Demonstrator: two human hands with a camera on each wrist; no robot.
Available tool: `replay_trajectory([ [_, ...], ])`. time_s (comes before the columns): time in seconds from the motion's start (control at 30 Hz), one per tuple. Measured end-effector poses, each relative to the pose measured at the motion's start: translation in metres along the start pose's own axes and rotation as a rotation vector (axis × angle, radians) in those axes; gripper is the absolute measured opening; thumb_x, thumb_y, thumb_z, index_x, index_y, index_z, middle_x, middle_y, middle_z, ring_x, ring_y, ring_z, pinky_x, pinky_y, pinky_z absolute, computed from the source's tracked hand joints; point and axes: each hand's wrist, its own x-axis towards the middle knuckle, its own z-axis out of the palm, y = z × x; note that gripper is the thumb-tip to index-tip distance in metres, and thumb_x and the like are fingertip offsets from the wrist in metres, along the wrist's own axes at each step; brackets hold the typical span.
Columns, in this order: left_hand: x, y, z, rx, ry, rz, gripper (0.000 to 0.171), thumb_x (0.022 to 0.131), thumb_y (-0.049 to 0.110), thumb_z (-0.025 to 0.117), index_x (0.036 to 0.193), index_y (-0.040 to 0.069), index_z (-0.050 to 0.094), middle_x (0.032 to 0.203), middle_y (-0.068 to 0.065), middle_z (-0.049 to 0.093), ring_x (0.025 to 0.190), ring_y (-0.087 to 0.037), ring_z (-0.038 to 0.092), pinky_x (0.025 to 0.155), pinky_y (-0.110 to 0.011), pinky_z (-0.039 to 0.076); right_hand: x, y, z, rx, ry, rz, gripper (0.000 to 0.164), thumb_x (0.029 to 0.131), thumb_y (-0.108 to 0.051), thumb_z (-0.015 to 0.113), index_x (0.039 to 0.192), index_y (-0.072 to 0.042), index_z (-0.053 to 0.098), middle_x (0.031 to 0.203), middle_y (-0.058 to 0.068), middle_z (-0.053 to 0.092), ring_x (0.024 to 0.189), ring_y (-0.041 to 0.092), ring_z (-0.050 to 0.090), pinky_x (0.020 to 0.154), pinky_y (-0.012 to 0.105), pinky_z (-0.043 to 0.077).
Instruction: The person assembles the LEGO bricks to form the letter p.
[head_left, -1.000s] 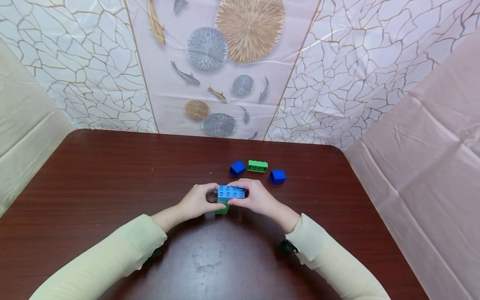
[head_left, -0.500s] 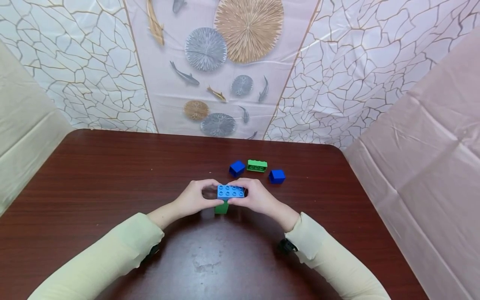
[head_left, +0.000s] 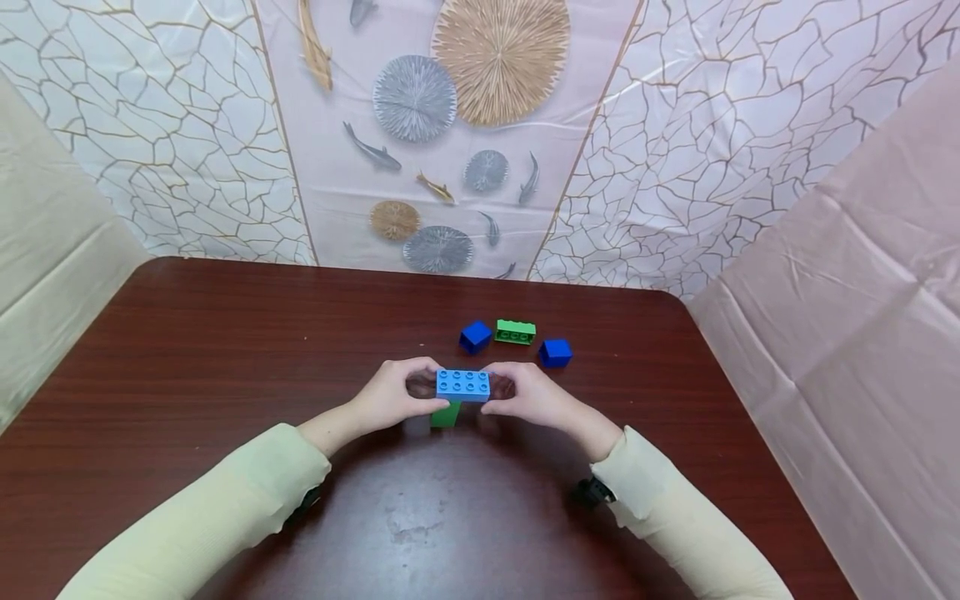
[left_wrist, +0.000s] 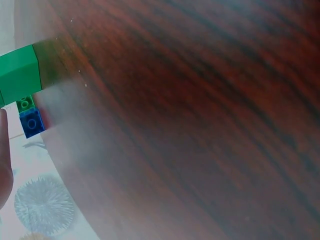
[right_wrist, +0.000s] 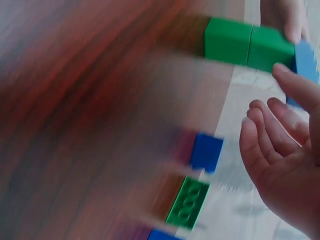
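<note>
A light blue brick with studs on top lies level on a stack of two green bricks standing on the table. My left hand holds the blue brick's left end, thumb at the front corner and a finger at the back. Off the right end, my right hand has its thumb and fingers parted, with nothing gripped. The right wrist view shows this hand's loosely bent fingers apart from the stack. In the left wrist view, only part of a left finger shows beside the green stack.
Behind the hands lie a dark blue brick, a green brick on its side with its hollow underside showing, and another dark blue brick. The table ends at a patterned cloth wall.
My right hand has let go of the light blue brick and moved right, uncovering its right end. My left hand shifted slightly earlier and stays at the left end.
</note>
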Motion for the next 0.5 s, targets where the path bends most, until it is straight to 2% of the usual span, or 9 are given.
replay_trajectory([
  [0.13,0.001,0.0,0.0,0.019,0.005,0.0,0.028,0.077,0.018,0.077,0.1,0.011,0.063,0.099,-0.006,0.07,0.09,-0.014,0.067,0.078,-0.024,0.055,-0.004,0.016,-0.014,-0.033,0.053,0.08,0.035,0.082,-0.012,0.072,0.115,-0.005,0.062,0.104,0.01,0.067,0.092,0.02,0.061,0.082,0.034,0.053],
  [0.37,0.001,-0.001,0.0,0.044,0.011,0.003,0.029,0.076,0.018,0.078,0.099,0.011,0.062,0.098,-0.006,0.07,0.088,-0.013,0.067,0.077,-0.024,0.055,-0.008,0.054,-0.046,-0.028,0.262,0.22,0.042,0.083,-0.012,0.07,0.122,-0.001,0.057,0.119,0.02,0.06,0.108,0.033,0.055,0.09,0.047,0.048],
  [0.5,0.001,-0.001,0.0,0.042,0.012,0.004,0.028,0.076,0.018,0.078,0.099,0.012,0.062,0.098,-0.006,0.07,0.088,-0.013,0.067,0.078,-0.025,0.055,-0.007,0.072,-0.059,-0.008,0.304,0.29,0.047,0.084,-0.012,0.069,0.126,0.0,0.053,0.127,0.023,0.054,0.116,0.038,0.049,0.094,0.05,0.044],
])
